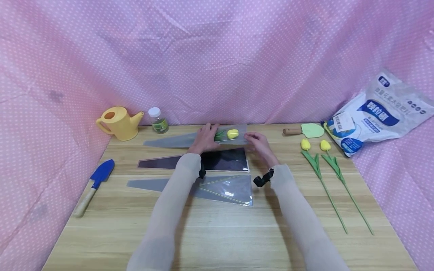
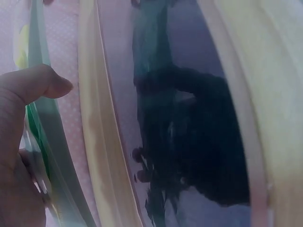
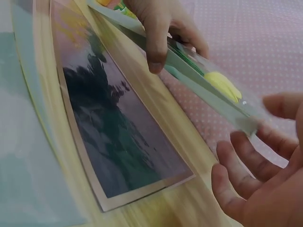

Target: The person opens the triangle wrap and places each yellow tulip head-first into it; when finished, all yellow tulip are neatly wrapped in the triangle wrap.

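A yellow tulip (image 1: 233, 134) with green leaves lies inside a long, tapered flower sleeve (image 1: 173, 140) with a clear front and grey-green back. My left hand (image 1: 205, 139) holds this sleeve around its middle, thumb on the near side, as the right wrist view shows. At the wide end, my right hand (image 1: 260, 145) pinches the film's edge between thumb and index finger, its other fingers loosely bent. The sleeve is raised and tilted in the right wrist view. Nearer to me lie a dark flower sleeve (image 1: 227, 160) and a grey one with yellow lines (image 1: 225, 188).
Two yellow tulips (image 1: 317, 171) lie at the right, below a green trowel (image 1: 312, 130) and a large fertilizer bag (image 1: 379, 113). At the left are a blue trowel (image 1: 103, 171), a yellow watering can (image 1: 118, 124) and a white-capped jar (image 1: 159, 122). Pink dotted cloth hangs behind.
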Demonstrator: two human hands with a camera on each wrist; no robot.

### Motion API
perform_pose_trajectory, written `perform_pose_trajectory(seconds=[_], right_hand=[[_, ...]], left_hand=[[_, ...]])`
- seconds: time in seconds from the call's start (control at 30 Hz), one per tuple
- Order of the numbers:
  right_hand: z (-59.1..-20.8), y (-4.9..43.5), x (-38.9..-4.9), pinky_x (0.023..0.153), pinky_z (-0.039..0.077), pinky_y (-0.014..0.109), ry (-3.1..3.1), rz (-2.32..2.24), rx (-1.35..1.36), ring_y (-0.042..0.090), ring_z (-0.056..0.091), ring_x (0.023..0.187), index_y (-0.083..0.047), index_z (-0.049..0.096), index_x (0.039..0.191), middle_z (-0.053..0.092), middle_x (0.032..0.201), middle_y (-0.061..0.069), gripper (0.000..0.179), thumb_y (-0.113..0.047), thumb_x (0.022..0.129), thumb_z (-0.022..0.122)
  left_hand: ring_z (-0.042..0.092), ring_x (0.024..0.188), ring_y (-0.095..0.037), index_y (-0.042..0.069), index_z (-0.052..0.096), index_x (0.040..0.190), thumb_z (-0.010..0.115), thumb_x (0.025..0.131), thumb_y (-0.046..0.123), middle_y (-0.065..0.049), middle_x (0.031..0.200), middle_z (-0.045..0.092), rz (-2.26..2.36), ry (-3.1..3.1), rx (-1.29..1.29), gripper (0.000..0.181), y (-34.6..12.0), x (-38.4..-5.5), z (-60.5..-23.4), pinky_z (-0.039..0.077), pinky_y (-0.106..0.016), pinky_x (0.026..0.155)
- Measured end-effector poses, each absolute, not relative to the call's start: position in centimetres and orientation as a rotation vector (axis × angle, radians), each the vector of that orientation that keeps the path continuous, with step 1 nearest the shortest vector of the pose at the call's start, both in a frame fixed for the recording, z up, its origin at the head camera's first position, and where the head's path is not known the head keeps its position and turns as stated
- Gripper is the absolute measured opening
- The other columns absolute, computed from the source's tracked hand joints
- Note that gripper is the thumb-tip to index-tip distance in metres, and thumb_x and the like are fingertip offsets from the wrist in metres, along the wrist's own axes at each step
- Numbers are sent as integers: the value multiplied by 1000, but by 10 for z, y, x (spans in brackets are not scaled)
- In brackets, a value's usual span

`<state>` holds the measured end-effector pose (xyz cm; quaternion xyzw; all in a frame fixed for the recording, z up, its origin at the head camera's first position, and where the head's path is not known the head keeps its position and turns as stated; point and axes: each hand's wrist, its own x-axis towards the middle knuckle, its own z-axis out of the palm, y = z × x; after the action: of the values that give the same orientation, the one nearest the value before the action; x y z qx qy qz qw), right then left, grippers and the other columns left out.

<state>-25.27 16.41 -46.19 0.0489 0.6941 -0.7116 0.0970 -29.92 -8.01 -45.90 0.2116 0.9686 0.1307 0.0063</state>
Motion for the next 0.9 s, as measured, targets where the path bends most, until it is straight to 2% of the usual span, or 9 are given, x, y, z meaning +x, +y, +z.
perform_pose_trajectory(seconds=[0.13,0.33,0.67,0.9], right_hand=[[-466,165,-257,75,54,21,2185,-2040,114,1,56,78,1,63,114,61,90,-10,20,-9,97,62],[-472,162,-266,70,53,17,2325,-1938,109,1,57,74,10,62,121,61,85,-9,30,-7,97,61],[-479,157,-276,64,52,21,2448,-1716,149,7,57,70,6,66,118,62,88,1,26,-10,98,59],[-480,157,-284,59,49,18,2504,-1619,184,6,55,68,5,69,112,62,80,-1,22,-8,95,62]], left_hand=[[46,112,-31,14,34,153,75,84,35,-16,123,47,432,2996,645,83,-85,-302,-457,38,-55,107],[41,121,-32,16,31,155,74,85,34,-16,130,44,468,2917,654,84,-92,-308,-454,31,-59,113],[39,128,-34,19,25,158,76,85,24,-17,137,41,488,2846,642,88,-100,-315,-455,24,-61,119],[37,137,-37,20,24,158,75,86,26,-18,145,40,475,2855,625,89,-100,-317,-457,17,-66,121]])
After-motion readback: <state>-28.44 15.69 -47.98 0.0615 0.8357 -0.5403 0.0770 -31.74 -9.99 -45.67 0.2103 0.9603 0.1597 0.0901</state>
